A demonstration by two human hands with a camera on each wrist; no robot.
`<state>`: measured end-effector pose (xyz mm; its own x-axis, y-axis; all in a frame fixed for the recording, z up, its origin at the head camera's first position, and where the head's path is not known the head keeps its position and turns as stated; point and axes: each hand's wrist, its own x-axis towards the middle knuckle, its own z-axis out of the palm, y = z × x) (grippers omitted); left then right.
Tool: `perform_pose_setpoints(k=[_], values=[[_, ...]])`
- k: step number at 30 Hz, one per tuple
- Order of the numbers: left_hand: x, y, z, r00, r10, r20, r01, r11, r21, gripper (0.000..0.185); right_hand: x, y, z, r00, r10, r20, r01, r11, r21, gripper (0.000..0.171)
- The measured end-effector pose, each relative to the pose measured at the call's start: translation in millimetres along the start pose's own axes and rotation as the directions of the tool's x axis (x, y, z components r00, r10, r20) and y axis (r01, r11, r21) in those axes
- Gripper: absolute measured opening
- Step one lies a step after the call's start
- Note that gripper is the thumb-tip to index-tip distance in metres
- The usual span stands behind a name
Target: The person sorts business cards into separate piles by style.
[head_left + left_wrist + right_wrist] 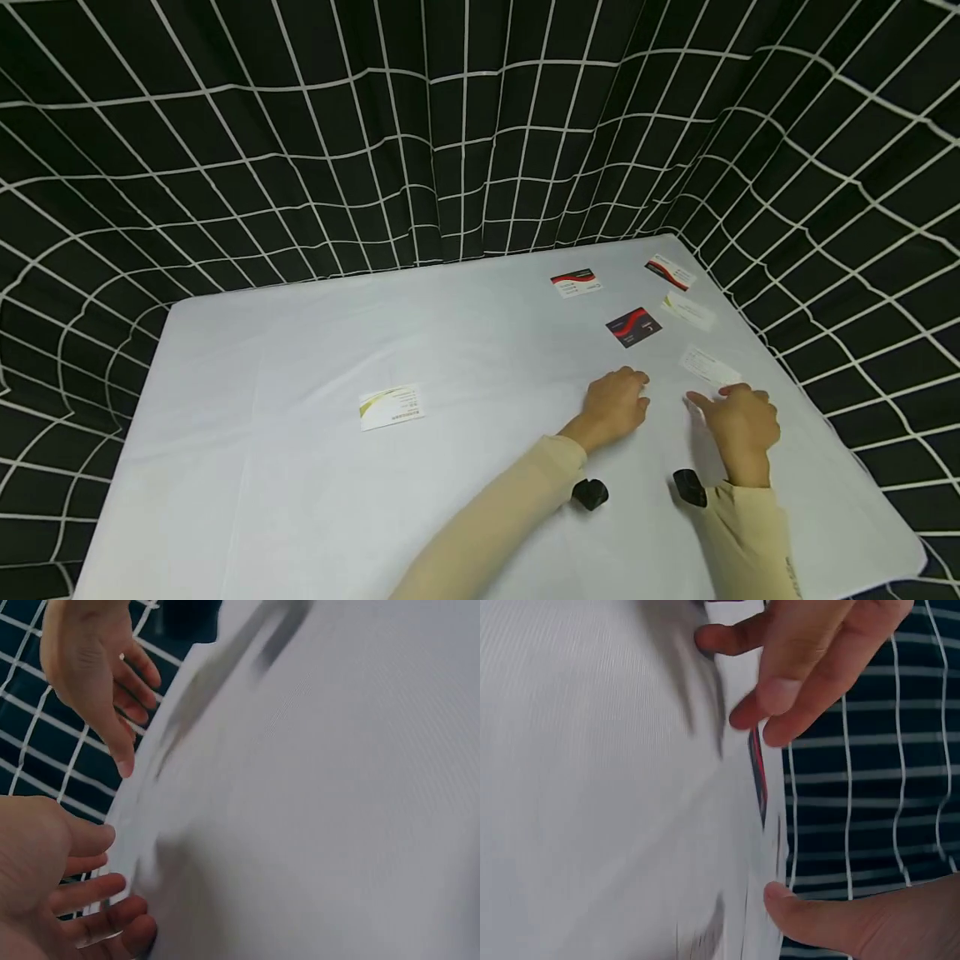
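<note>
My left hand [613, 406] hovers low over the right half of the white table, below a dark card with a red wave [633, 327]. Its fingers are spread and loosely bent, with nothing between them. To its right is my right hand [738, 425], its fingertips right at the near edge of a white printed card [710, 365]. The right thumb [810, 919] stretches out straight, and no object shows in that palm. Seen from the left wrist, the left hand [75, 881] and the right hand [97, 682] face each other with a gap between.
Beyond the hands lie a white card with a yellow corner [688, 310] and two black, red and white cards, one farther right [670, 272], one left [576, 283]. Another yellow-striped card [390, 407] lies left of centre. Dark checked curtains [420, 133] border the table.
</note>
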<state>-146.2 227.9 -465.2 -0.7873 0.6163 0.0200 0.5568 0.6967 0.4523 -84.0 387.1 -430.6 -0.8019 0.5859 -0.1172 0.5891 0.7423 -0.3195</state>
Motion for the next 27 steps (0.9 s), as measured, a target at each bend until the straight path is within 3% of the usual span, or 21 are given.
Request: perform_pose_setpoints(k=[4, 8, 13, 18, 23, 27], values=[[3.9, 15.5, 8.8, 0.995, 0.032, 0.097, -0.037, 0.998, 0.055, 0.043, -2, 16, 3, 0.994, 0.091, 0.059, -0.087, 0.994, -0.061, 0.085], [8.1, 29.7, 12.3, 0.982, 0.077, 0.173, -0.098, 0.988, 0.117, 0.051, 1, 25, 0, 0.985, 0.088, 0.148, -0.076, 0.993, -0.087, 0.091], [7.7, 40.7, 15.0, 0.961, 0.115, 0.252, -0.167, 0.966, 0.198, 0.054, 3, 27, -4, 0.978, 0.038, 0.204, -0.036, 0.999, -0.013, 0.086], [-0.7, 47.4, 14.3, 0.94, 0.123, 0.319, -0.19, 0.964, 0.188, 0.054, -3, 29, -2, 0.985, -0.05, 0.163, 0.034, 0.994, 0.1, 0.062], [-1.8, 49.2, 16.6, 0.95, 0.131, 0.284, -0.185, 0.968, 0.171, 0.055, -5, 29, -7, 0.987, -0.033, 0.155, 0.016, 0.994, 0.108, 0.068], [-2.2, 42.4, 20.3, 0.973, 0.127, 0.191, -0.15, 0.982, 0.112, 0.056, -5, 31, -3, 0.981, -0.117, 0.154, 0.09, 0.981, 0.173, 0.059]])
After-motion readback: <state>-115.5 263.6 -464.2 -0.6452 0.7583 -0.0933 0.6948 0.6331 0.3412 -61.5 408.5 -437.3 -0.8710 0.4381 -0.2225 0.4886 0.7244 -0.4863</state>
